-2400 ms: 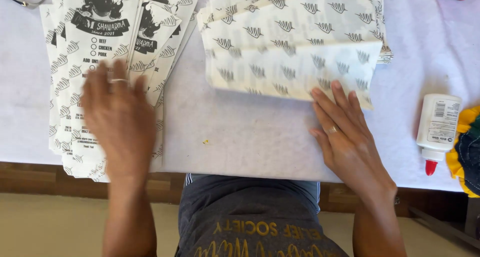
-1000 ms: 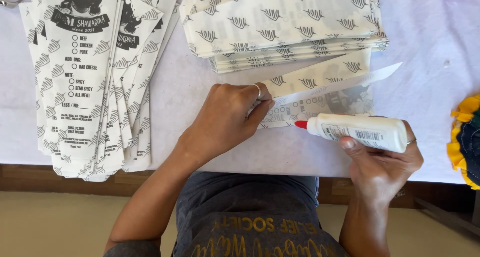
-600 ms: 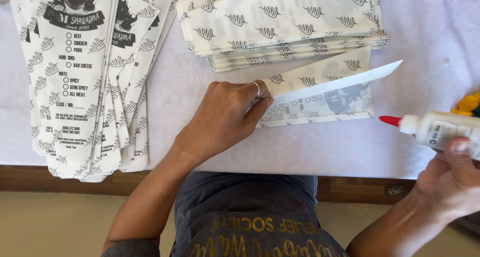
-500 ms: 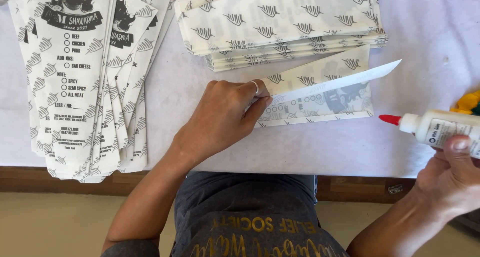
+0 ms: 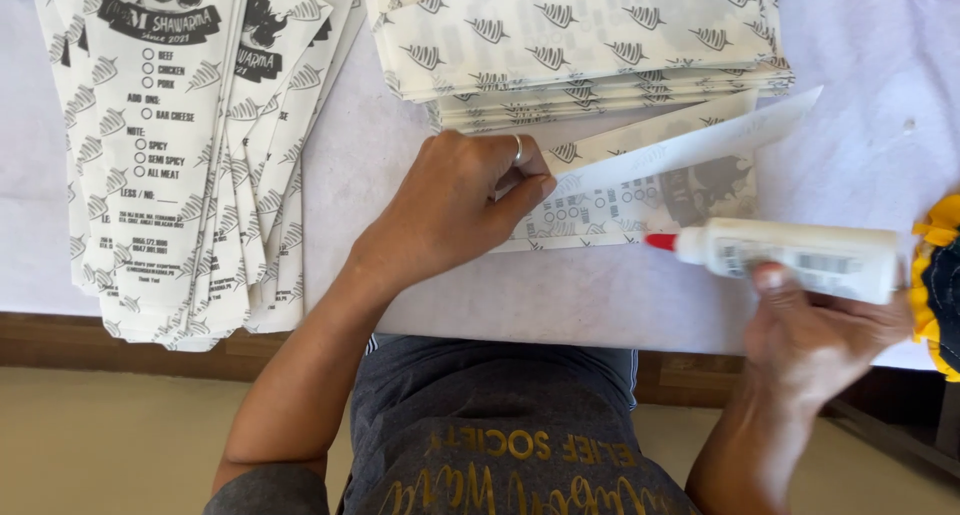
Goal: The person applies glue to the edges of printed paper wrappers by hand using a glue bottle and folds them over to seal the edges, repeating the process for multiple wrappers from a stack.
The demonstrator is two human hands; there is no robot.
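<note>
At the far left of the white table (image 5: 400,175), a fanned pile of printed paper bags (image 5: 170,165) lay with its lower ends hanging past the table's near edge; each bag carried a dark emblem at the top and rows of small check circles below. Just to the right of that pile, a bare strip of the table separated it from a second stack of paper sheets (image 5: 580,45), patterned with small leaf-like marks and squared up along the far side. The left hand (image 5: 455,205), a ring on one finger, rested just below that stack with its fingers curled together, pressing down on the left end of a single paper bag (image 5: 650,200) that lay flat in front of the stack. The bag's long flap (image 5: 700,145) was folded up and back, showing its plain white underside and slanting toward the right. Further right, the right hand (image 5: 820,335) was clamped around a white glue bottle (image 5: 800,260) held lying almost level, thumb on top of its body. The bottle's red tip (image 5: 660,242) pointed left and sat at the lower right edge of the bag, though whether it touched the paper could not be told. At the far right edge lay a yellow and dark cloth (image 5: 938,285), only partly in view, just beside the bottle's base.
</note>
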